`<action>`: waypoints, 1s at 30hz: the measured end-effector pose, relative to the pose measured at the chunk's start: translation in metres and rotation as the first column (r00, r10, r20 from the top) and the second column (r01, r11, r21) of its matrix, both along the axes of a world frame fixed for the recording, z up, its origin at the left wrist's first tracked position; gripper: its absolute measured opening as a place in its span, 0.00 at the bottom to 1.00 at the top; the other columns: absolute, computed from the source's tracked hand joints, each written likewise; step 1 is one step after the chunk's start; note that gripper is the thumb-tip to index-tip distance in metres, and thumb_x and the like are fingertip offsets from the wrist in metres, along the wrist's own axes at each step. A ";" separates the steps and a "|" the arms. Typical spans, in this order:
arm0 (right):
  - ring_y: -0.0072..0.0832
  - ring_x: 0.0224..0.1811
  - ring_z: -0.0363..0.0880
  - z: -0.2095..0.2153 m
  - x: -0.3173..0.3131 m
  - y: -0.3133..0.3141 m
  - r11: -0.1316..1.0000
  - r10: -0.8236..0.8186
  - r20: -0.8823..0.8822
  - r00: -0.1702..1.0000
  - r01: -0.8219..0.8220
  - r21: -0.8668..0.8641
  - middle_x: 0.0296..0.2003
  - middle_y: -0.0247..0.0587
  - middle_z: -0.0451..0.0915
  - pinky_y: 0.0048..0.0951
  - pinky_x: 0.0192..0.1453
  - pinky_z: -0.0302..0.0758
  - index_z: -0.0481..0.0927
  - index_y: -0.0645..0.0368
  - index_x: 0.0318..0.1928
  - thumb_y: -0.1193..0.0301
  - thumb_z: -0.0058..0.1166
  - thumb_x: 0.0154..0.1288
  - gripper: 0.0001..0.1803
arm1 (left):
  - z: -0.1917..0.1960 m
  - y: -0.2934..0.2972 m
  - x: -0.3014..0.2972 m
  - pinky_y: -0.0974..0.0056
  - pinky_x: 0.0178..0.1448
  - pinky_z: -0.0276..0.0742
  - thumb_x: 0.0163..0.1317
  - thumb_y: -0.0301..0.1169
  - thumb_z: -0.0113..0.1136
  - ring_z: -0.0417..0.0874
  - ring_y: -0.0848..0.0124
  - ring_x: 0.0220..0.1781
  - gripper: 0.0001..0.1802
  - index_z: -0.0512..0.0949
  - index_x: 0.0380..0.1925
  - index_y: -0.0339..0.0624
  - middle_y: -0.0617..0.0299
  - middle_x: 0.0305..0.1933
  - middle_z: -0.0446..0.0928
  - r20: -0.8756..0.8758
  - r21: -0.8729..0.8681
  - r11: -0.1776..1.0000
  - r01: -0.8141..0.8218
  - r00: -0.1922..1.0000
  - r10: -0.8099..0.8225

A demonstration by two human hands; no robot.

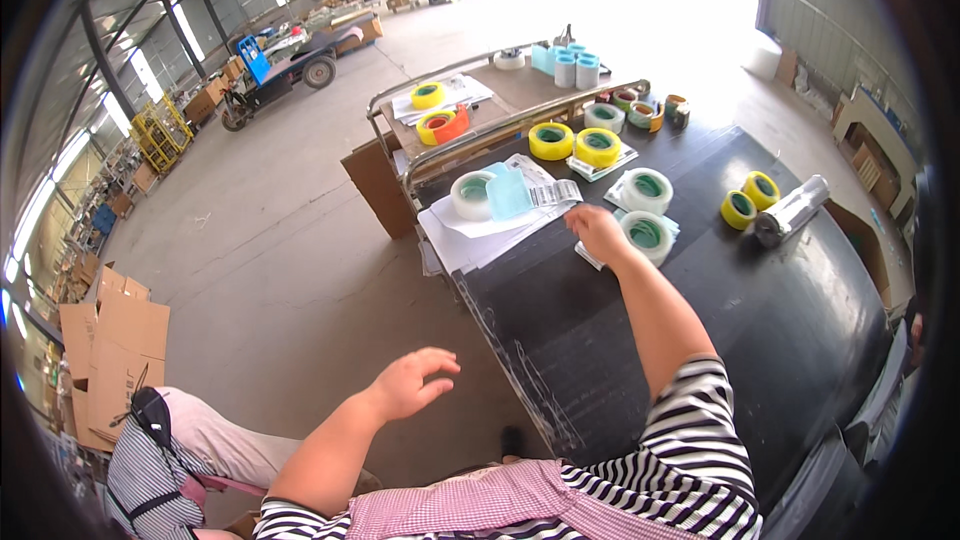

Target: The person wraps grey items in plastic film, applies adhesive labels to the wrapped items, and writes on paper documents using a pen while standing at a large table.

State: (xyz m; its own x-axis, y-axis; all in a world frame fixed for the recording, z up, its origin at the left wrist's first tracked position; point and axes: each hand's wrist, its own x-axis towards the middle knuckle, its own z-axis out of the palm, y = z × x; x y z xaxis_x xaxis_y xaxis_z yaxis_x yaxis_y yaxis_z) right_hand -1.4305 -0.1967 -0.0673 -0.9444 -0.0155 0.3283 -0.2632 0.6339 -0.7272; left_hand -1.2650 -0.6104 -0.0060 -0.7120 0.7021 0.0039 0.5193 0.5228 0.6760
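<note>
My right hand reaches over the black table with its fingers curled together, close to the end of a printed label strip. Whether it grips the strip is hidden. Beside the strip, a light blue sheet leans against a clear tape roll on white papers. Just right of the hand, another clear tape roll lies on its side, with a further clear roll behind it. My left hand hangs in the air left of the table edge, fingers apart and holding nothing.
Yellow tape rolls stand farther back on the black table. At right are two more yellow rolls and a wrapped cylinder. A metal-railed cart adjoins the table. Another person is at lower left, near cardboard boxes.
</note>
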 end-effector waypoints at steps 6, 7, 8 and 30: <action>0.43 0.56 0.79 -0.011 -0.165 -0.013 0.922 -0.089 0.210 0.974 0.001 0.388 0.50 0.44 0.83 0.39 0.60 0.74 0.83 0.50 0.50 0.73 0.53 0.65 0.14 | -0.045 0.052 -0.187 0.55 0.62 0.75 0.61 0.26 0.59 0.78 0.50 0.58 0.09 0.81 0.42 0.41 0.49 0.56 0.79 -0.226 -0.031 0.963 -0.266 0.941 0.252; 0.42 0.58 0.77 -0.017 -0.175 -0.017 0.874 -0.057 0.248 0.967 -0.071 0.480 0.52 0.43 0.81 0.39 0.61 0.73 0.82 0.49 0.52 0.71 0.59 0.61 0.17 | -0.051 0.062 -0.215 0.55 0.61 0.75 0.61 0.26 0.59 0.79 0.50 0.57 0.09 0.81 0.41 0.40 0.50 0.55 0.79 -0.259 0.042 0.946 -0.322 0.911 0.322; 0.41 0.60 0.76 -0.020 -0.185 -0.019 0.814 -0.032 0.283 0.959 -0.139 0.564 0.54 0.42 0.80 0.38 0.63 0.72 0.82 0.47 0.54 0.69 0.64 0.58 0.21 | -0.057 0.073 -0.245 0.55 0.60 0.76 0.61 0.26 0.59 0.80 0.50 0.55 0.09 0.82 0.41 0.40 0.50 0.54 0.79 -0.291 0.120 0.922 -0.369 0.875 0.388; 0.30 0.35 0.82 0.039 -0.169 0.038 0.979 -0.158 0.461 0.873 0.077 0.188 0.32 0.42 0.84 0.33 0.41 0.77 0.84 0.61 0.39 0.63 0.63 0.59 0.14 | -0.118 0.107 -0.333 0.50 0.71 0.60 0.54 0.24 0.63 0.73 0.56 0.62 0.18 0.78 0.47 0.43 0.55 0.52 0.77 -0.466 -0.198 0.945 -0.260 0.873 0.143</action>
State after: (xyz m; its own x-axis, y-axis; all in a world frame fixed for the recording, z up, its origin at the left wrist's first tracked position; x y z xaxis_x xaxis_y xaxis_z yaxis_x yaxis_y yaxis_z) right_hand -1.5996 -0.1590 -0.0283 -0.9839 0.0914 -0.1537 0.1691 0.7557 -0.6328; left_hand -1.5975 -0.5032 -0.1242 -0.8027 0.5632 0.1961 0.5962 0.7669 0.2376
